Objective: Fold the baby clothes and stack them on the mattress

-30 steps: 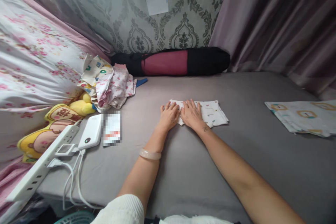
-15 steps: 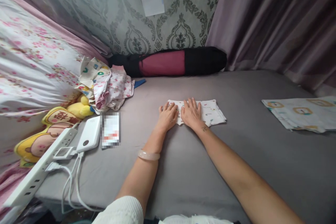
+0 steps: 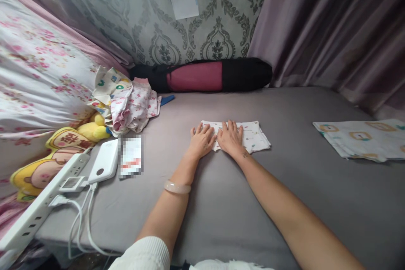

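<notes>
Just pressing one cloth (image 3: 254, 136) with left hand (image 3: 201, 140), right hand (image 3: 231, 138).
With spread fingers (image 3: 231, 127); facing one bag (image 3: 202, 76) with hidden insides.

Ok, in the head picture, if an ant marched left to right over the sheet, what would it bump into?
Power strip → white power bank → blurred white thing → left hand → right hand → folded cloth with orange shapes.
</notes>
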Action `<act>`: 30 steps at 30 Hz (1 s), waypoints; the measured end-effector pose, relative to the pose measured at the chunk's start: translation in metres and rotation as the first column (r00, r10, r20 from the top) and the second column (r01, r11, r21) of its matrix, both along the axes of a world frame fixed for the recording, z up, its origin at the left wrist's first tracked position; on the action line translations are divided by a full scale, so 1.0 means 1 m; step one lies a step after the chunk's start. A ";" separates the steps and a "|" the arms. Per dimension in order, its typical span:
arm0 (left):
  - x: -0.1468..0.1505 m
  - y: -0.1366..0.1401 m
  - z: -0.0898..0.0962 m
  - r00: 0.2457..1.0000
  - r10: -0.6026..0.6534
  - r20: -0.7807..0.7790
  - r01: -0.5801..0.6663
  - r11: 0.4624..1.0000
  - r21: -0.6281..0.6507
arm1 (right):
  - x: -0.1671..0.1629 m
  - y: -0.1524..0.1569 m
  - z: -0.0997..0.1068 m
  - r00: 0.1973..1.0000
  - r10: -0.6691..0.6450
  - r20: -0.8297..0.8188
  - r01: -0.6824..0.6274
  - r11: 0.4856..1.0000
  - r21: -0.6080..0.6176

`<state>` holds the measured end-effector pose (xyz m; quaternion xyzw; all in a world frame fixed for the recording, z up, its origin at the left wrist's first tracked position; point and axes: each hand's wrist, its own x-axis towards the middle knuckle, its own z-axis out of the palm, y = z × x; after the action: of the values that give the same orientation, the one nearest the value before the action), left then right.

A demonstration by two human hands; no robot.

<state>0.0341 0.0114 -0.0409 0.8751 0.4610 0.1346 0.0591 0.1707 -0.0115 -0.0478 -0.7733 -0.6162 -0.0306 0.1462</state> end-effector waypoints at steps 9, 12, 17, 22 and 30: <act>0.001 0.000 0.000 1.000 0.018 0.003 -0.018 1.000 -0.017 | 0.029 -0.008 0.008 0.978 0.207 0.018 -0.201 0.965 -0.169; 0.000 0.000 -0.001 1.000 0.017 0.000 -0.017 1.000 -0.016 | 0.030 -0.010 0.004 0.980 0.197 0.035 -0.191 0.974 -0.120; -0.001 0.001 -0.004 1.000 0.015 -0.011 -0.015 1.000 0.008 | 0.032 -0.011 0.005 0.978 0.207 -0.003 -0.207 0.974 -0.095; -0.001 0.001 -0.005 1.000 0.014 -0.028 -0.014 1.000 0.008 | 0.046 -0.015 0.006 0.995 0.102 -0.020 -0.104 0.992 -0.065; 0.000 0.002 -0.007 0.999 0.031 -0.044 -0.031 0.999 0.012 | 0.051 -0.017 -0.005 0.997 0.064 -0.041 -0.067 0.995 -0.072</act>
<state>0.0339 0.0137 -0.0480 0.8709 0.4750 0.1187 0.0416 0.2214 -0.0283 -0.0532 -0.7579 -0.6391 0.0118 0.1304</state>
